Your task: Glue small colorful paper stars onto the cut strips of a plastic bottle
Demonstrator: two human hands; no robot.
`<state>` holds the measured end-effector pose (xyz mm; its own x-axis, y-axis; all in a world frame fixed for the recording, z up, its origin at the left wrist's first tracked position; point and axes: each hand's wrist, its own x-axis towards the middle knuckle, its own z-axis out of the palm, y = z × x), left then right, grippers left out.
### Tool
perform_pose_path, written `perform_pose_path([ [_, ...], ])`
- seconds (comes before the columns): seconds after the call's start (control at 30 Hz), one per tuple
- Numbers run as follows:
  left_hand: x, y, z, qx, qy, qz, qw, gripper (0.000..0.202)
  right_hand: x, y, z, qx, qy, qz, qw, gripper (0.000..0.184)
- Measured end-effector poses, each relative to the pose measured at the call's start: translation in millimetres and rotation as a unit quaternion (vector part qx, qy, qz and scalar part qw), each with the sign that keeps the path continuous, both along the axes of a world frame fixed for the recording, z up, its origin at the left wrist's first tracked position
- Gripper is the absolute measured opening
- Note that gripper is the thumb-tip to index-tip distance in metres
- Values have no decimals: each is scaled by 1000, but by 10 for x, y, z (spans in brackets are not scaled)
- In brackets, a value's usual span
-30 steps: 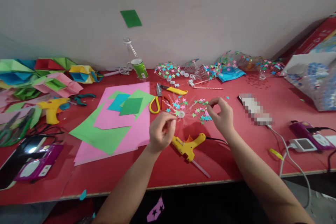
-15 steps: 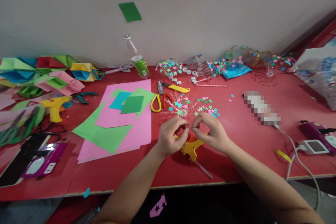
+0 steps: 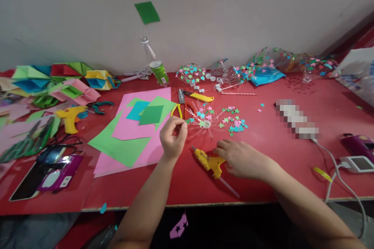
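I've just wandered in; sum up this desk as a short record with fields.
Left hand: thumb and forefinger together; anything held is unclear
Right hand: at the yellow glue gun; contact unclear
Beyond the hands: loose stars, clear plastic piece, pliers, yellow cutter
To the left: pink paper, green paper
Surface: red tabletop

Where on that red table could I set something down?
Between the star pile and the pixelated item, in front of two loose stars, lies a bare patch. A smaller one sits between the left forearm and the central glue gun. The far left, with folded paper shapes and scissors, and the wall side, with star-covered plastic, are crowded.
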<state>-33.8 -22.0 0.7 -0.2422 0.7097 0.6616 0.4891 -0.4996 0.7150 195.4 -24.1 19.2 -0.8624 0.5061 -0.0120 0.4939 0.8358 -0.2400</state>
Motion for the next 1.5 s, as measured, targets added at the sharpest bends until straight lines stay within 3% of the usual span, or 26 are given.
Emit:
perform_pose_path([
  [0.07,-56,43,-18,-8,-3,24,1000,16,-42,-38,-62,18,-27,0,999,36],
  [0.23,-69,77,-60,-33,-12,28,999,18,-144,-28,-200,55,-31,6,998,27],
  [0.4,-58,98,-67,-53,-47,18,997,18,-145,-8,-269,35,-22,-2,999,31],
  [0.57,-74,129,-53,-75,-125,31,989,14,-96,20,-68,-96,31,26,995,34],
  [0.7,-82,136,-77,-88,-147,36,985,13,-27,90,118,-139,176,1,975,35],
  [0.9,0,87,-88,-68,-72,-7,995,14,-13,197,8,-39,339,-36,939,5],
  [1.07,69,35,-66,-51,-16,-24,998,15,-63,224,-78,43,361,-48,930,12],
  [1.5,113,-5,-21,-27,27,-27,999,14,-121,191,-68,16,363,-60,930,26],
])
